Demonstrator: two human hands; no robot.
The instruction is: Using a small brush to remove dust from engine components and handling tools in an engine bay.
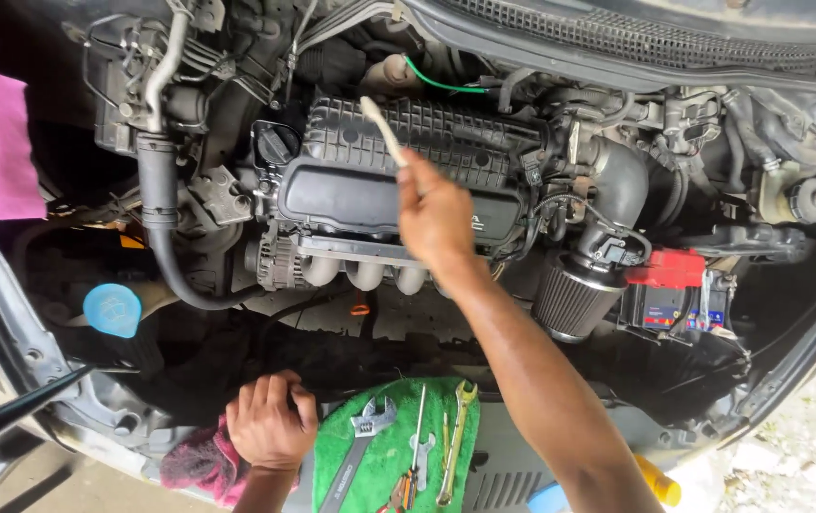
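right hand (434, 217) pinched shut on a pale stick-like tool (383, 130), long axis slanting up-left over the black engine cover (398, 190). left hand (270, 420) rests curled on the front edge below the cover, holding nothing i can make out, beside a green cloth (391, 454) of wrenches. open room above the cover.

Crowded hoses (156, 204) and engine cover (370, 180); little clearance.
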